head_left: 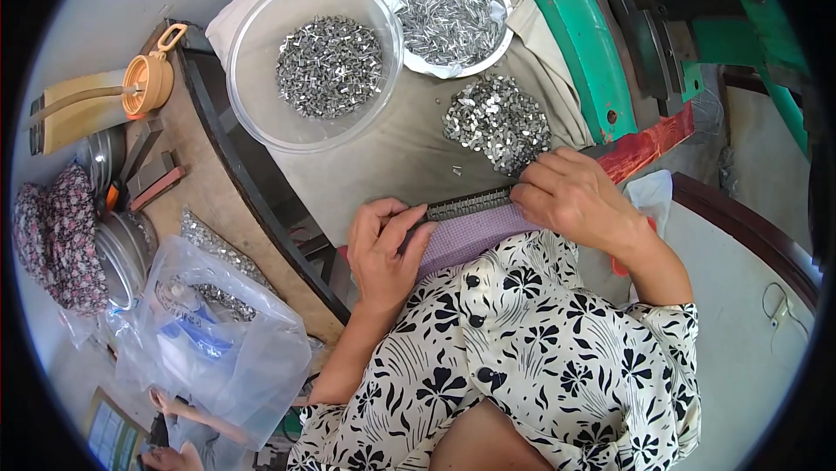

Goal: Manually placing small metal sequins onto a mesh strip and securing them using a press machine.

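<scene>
A long dark metal strip [470, 204] with a row of small metal pieces along it lies crosswise in front of me, against a purple checked cloth [466, 238]. My left hand [387, 249] grips its left end between thumb and fingers. At the other end my right hand [570, 197] is closed in a pinch, and whatever its fingertips hold is hidden. Just beyond the right hand is a loose pile of small shiny metal pieces [498, 123]. One or two stray pieces [457, 171] lie beside that pile on the grey-brown cloth [366, 184].
A clear round tub [239, 101] of short metal pieces and a white bowl [503, 43] of metal pins stand beyond. Green machinery [570, 36] borders the right. On the left are a wooden table [196, 123], an orange-lidded bottle [148, 85] and a plastic bag [235, 366]. Another person [183, 445] is lower left.
</scene>
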Demonstrator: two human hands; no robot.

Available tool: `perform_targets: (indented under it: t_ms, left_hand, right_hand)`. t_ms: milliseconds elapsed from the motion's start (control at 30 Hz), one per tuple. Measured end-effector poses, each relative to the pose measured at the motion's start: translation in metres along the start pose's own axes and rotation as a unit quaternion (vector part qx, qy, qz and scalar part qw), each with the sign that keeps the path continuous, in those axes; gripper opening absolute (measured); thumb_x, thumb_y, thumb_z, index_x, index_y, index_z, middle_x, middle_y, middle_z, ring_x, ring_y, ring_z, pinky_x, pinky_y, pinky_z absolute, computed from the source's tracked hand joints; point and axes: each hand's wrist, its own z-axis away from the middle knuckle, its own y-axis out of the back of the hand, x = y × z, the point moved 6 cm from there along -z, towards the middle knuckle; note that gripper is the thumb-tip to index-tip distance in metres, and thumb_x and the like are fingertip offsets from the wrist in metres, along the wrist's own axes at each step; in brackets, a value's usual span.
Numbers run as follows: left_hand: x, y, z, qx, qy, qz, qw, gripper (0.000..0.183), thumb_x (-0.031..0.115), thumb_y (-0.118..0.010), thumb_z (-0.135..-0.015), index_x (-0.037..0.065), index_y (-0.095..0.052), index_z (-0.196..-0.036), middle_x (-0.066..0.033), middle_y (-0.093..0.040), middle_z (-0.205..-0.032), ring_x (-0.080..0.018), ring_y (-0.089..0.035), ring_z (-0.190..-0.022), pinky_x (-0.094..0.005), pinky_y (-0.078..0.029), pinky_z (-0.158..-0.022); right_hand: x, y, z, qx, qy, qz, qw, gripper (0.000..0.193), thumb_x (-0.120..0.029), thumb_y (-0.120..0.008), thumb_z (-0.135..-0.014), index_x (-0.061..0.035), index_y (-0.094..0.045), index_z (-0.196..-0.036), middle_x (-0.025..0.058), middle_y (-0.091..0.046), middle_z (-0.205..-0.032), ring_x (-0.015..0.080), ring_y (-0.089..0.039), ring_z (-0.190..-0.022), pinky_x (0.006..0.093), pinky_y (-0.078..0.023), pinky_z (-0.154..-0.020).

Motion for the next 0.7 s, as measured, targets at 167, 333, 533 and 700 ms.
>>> perform_targets:
  t_ms: [167, 333, 533, 700]
  left_hand:
    - [0.002, 0.001, 0.002, 0.015, -0.024, -0.011, 1.000, 0.030, 0.009, -0.084, -0.069, 0.009, -0.075, -0.097, -0.0050, -0.062, -0.094, -0.0210, -0.056, -0.074, -0.0341, -0.045, -0.069]
    - [0.004, 0.000, 0.005, 0.005, -0.060, -0.040, 0.997, 0.030, 0.001, -0.084, -0.067, 0.004, -0.074, -0.095, -0.0085, -0.061, -0.094, -0.0229, -0.059, -0.080, -0.0318, -0.047, -0.068]
    - [0.004, -0.002, 0.006, 0.005, -0.088, -0.056, 0.995, 0.030, 0.002, -0.084, -0.066, 0.005, -0.073, -0.094, -0.0084, -0.062, -0.094, -0.0242, -0.059, -0.081, -0.0339, -0.047, -0.069]
    - [0.002, -0.003, 0.006, 0.007, -0.067, -0.033, 0.997, 0.028, 0.009, -0.082, -0.071, 0.009, -0.073, -0.098, -0.0048, -0.062, -0.097, -0.0221, -0.053, -0.077, -0.0356, -0.042, -0.071]
  right_hand:
    - [-0.011, 0.007, 0.022, 0.077, 0.028, 0.033, 0.996, 0.028, -0.011, -0.076, -0.066, -0.0052, -0.069, -0.092, 0.0032, -0.064, -0.088, 0.0206, -0.059, -0.075, 0.0332, -0.045, -0.067]
    - [0.023, 0.021, 0.076, 0.232, -0.225, -0.033, 0.946, 0.020, -0.004, -0.079, -0.069, -0.0070, -0.072, -0.088, 0.0059, -0.069, -0.086, 0.0235, -0.064, -0.076, 0.0349, -0.050, -0.068]
    - [0.049, -0.004, 0.121, 0.300, -0.353, -0.068, 0.884, 0.020, 0.000, -0.076, -0.076, -0.0013, -0.071, -0.095, 0.0098, -0.069, -0.093, 0.0250, -0.064, -0.082, 0.0339, -0.050, -0.074]
    - [0.056, -0.012, 0.130, 0.257, -0.368, -0.009, 0.894, 0.036, -0.002, -0.075, -0.078, -0.0050, -0.070, -0.114, 0.0135, -0.062, -0.117, 0.0289, -0.058, -0.106, 0.0362, -0.048, -0.088]
